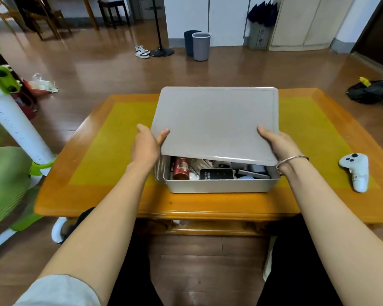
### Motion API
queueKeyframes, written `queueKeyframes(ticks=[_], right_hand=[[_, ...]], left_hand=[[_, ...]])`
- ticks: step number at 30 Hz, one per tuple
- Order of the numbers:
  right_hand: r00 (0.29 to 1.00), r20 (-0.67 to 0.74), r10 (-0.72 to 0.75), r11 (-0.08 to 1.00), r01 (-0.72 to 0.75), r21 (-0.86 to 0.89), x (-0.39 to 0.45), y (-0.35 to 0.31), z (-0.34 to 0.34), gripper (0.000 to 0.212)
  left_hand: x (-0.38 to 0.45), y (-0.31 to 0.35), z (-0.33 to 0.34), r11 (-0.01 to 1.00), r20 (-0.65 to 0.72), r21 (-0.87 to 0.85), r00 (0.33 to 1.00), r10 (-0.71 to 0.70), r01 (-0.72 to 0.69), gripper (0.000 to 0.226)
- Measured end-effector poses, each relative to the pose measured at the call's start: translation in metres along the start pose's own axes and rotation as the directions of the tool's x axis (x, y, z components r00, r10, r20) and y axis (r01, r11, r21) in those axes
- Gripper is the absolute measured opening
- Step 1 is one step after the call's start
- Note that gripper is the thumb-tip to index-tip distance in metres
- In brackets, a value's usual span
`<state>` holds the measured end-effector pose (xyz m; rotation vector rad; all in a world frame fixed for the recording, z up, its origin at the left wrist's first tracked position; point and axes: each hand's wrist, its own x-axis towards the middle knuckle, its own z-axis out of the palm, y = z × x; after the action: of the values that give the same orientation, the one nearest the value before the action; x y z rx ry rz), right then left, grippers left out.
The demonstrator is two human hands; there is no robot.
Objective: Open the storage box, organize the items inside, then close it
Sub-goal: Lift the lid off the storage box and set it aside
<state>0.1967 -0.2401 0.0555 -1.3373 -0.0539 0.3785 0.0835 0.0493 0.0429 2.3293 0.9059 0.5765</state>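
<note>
1. Two hands gripped the grey lid (215,122): the left hand (146,145) pinched its left edge, thumb on top, and the right hand (278,141) held its right edge.
2. The lid's near edge was raised above the storage box (219,186), which sat at the middle of the worktop (111,138).
3. To open it well, I judged both sides should lift evenly, clearing the red can (181,168) inside.
4. A black device (216,174) showed "Wi-Fi"; its other characters were unreadable.
5. A white controller (356,171) lay to the right.
</note>
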Motion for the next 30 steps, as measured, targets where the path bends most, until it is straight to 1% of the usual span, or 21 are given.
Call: queueKeyframes(ticks=[2, 4, 7, 9, 11, 12, 14, 15, 17, 18, 19, 20, 21, 23, 24, 25, 26, 27, 28, 29, 30], right_hand=[[0.998, 0.001, -0.062, 0.998, 0.062, 0.021, -0.002, -0.012, 0.012, 0.011], [0.993, -0.026, -0.115, 0.993, 0.116, 0.025, -0.003, -0.022, 0.026, 0.009], [0.974, -0.048, -0.222, 0.975, 0.221, -0.034, -0.003, -0.033, 0.052, 0.008], [0.94, -0.046, -0.338, 0.938, 0.332, -0.099, -0.002, -0.038, 0.072, 0.01], [0.881, -0.018, -0.474, 0.865, 0.461, -0.201, -0.001, -0.041, 0.092, 0.009], [0.846, 0.003, -0.534, 0.815, 0.515, -0.266, -0.001, -0.041, 0.101, 0.008], [0.776, 0.065, -0.628, 0.702, 0.6, -0.385, 0.0, -0.04, 0.115, 0.019], [0.754, 0.11, -0.648, 0.656, 0.626, -0.421, -0.001, -0.038, 0.12, 0.021], [0.708, 0.223, -0.67, 0.54, 0.672, -0.507, -0.001, -0.032, 0.126, 0.013], [0.662, 0.294, -0.689, 0.435, 0.703, -0.563, -0.002, -0.029, 0.127, 0.01], [0.601, 0.375, -0.706, 0.299, 0.733, -0.611, -0.002, -0.027, 0.129, 0.008], [0.528, 0.453, -0.718, 0.154, 0.755, -0.637, -0.004, -0.026, 0.131, 0.005], [0.469, 0.522, -0.712, 0.033, 0.765, -0.643, -0.005, -0.026, 0.133, 0.003], [0.392, 0.618, -0.681, -0.129, 0.768, -0.628, -0.007, -0.025, 0.135, 0.015], [0.364, 0.66, -0.657, -0.189, 0.768, -0.612, -0.006, -0.024, 0.137, 0.02], [0.353, 0.696, -0.625, -0.229, 0.769, -0.597, -0.005, -0.023, 0.139, 0.025], [0.38, 0.72, -0.58, -0.229, 0.773, -0.592, -0.004, -0.021, 0.142, 0.027], [0.453, 0.723, -0.521, -0.167, 0.777, -0.607, -0.003, -0.018, 0.145, 0.033], [0.559, 0.697, -0.449, -0.042, 0.766, -0.642, -0.003, -0.013, 0.15, 0.044], [0.654, 0.65, -0.388, 0.11, 0.732, -0.672, -0.002, -0.006, 0.154, 0.055], [0.731, 0.59, -0.343, 0.229, 0.674, -0.702, 0.0, 0.002, 0.158, 0.062]], left_hand=[[0.008, 0.002, -0.008, 0.999, 0.022, 0.034, 1.0, 0.022, -0.023, 0.053], [0.017, 0.007, -0.018, 0.995, 0.058, 0.088, 0.997, 0.043, -0.048, 0.051], [0.03, 0.018, -0.035, 0.976, 0.085, 0.177, 0.99, 0.113, -0.126, 0.056], [0.035, 0.029, -0.048, 0.97, 0.062, 0.179, 0.986, 0.153, -0.162, 0.054], [0.037, 0.039, -0.062, 0.96, 0.01, 0.193, 0.979, 0.203, -0.201, 0.046], [0.037, 0.044, -0.07, 0.954, -0.027, 0.207, 0.973, 0.227, -0.217, 0.042], [0.036, 0.052, -0.086, 0.959, -0.102, 0.162, 0.963, 0.25, -0.232, 0.038], [0.035, 0.055, -0.094, 0.97, -0.117, 0.09, 0.964, 0.237, -0.228, 0.042], [0.033, 0.063, -0.108, 0.972, -0.085, -0.139, 0.98, 0.181, -0.192, 0.054], [0.031, 0.066, -0.114, 0.956, -0.041, -0.257, 0.99, 0.137, -0.143, 0.06], [0.03, 0.068, -0.12, 0.932, 0.023, -0.353, 0.996, 0.09, -0.076, 0.063], [0.028, 0.068, -0.125, 0.914, 0.104, -0.405, 0.993, 0.062, -0.014, 0.063], [0.028, 0.066, -0.129, 0.91, 0.192, -0.414, 0.98, 0.056, 0.029, 0.058], [0.029, 0.055, -0.133, 0.898, 0.326, -0.428, 0.944, 0.046, 0.104, 0.036], [0.03, 0.049, -0.133, 0.874, 0.369, -0.459, 0.929, 0.025, 0.158, 0.024], [0.032, 0.042, -0.133, 0.845, 0.394, -0.491, 0.919, -0.004, 0.214, 0.015], [0.033, 0.036, -0.132, 0.819, 0.401, -0.516, 0.915, -0.029, 0.252, 0.009], [0.035, 0.029, -0.131, 0.804, 0.402, -0.529, 0.915, -0.045, 0.272, 0.007], [0.036, 0.021, -0.129, 0.798, 0.403, -0.534, 0.914, -0.051, 0.28, 0.008], [0.036, 0.013, -0.127, 0.795, 0.411, -0.535, 0.91, -0.049, 0.284, 0.009], [0.036, 0.004, -0.126, 0.791, 0.422, -0.538, 0.905, -0.047, 0.292, 0.008]])
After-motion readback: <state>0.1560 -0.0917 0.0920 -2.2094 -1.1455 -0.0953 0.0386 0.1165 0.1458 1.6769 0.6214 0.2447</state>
